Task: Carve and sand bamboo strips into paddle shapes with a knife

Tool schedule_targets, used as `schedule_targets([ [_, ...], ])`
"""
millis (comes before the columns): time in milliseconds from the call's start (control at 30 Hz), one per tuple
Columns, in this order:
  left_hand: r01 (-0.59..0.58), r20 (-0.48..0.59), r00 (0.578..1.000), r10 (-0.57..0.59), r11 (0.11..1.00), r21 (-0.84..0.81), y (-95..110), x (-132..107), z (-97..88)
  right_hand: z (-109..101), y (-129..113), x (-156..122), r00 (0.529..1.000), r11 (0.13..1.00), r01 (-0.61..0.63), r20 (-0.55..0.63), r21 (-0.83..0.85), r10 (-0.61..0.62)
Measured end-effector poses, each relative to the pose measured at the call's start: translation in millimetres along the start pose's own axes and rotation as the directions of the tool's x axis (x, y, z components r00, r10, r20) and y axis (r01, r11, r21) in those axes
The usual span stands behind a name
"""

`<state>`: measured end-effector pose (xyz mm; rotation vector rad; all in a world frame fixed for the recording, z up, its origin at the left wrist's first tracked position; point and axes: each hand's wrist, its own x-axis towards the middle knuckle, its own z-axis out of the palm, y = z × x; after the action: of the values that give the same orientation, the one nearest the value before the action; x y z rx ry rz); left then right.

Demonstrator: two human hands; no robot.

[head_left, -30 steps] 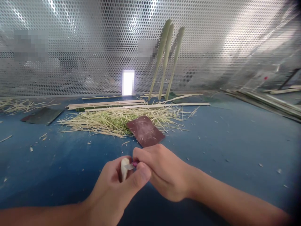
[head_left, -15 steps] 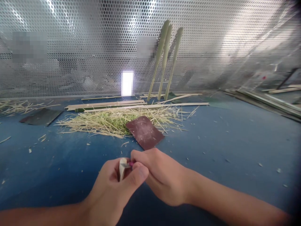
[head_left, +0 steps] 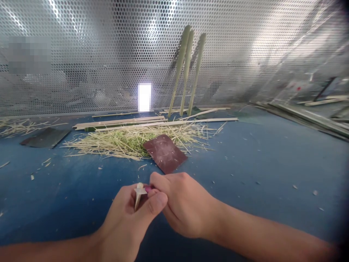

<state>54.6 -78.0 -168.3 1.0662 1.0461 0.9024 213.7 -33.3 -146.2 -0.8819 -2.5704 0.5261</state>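
Note:
My left hand (head_left: 128, 220) is closed around a pale piece of bamboo (head_left: 137, 203), whose end shows between thumb and fingers. A small knife blade (head_left: 141, 191) lies across the top of that piece. My right hand (head_left: 188, 205) is closed on the knife, and only a bit of its purple handle (head_left: 148, 189) shows. The left thumb presses near the right fingers, so both hands touch. Just beyond them lies a dark red sheet of sandpaper (head_left: 165, 153), partly on a heap of thin bamboo shavings (head_left: 109, 143).
Behind the heap lie long flat bamboo strips (head_left: 174, 123). Several green bamboo pieces with wide tops (head_left: 182, 62) lean against the perforated metal screen (head_left: 89, 54). A dark sheet (head_left: 45, 137) lies at left on the blue tabletop (head_left: 245, 163), which has scattered chips.
The blade has moved left across the pale bamboo piece, and more of the purple handle shows. Both hands keep their grip. The whole view has shifted slightly.

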Motion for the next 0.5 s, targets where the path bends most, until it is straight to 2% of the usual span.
schedule_targets([
  [233,0.012,-0.01,1.0,-0.011,0.992,0.127,10,-1,2.4,1,-2,-4,0.995,0.984,0.032,-0.091,-0.176,-0.049],
  [333,0.056,-0.039,0.998,-0.051,0.99,0.13,11,-3,6.8,-1,-1,-3,0.995,0.976,-0.023,-0.102,-0.215,0.001],
  [433,0.103,-0.102,0.991,-0.09,0.986,0.131,10,-5,9.2,-4,1,-1,0.991,0.979,-0.078,-0.126,-0.191,0.054],
  [500,0.151,-0.139,0.982,-0.125,0.97,0.193,9,-7,8.0,-7,3,0,0.988,0.993,-0.06,-0.147,-0.099,0.045],
])
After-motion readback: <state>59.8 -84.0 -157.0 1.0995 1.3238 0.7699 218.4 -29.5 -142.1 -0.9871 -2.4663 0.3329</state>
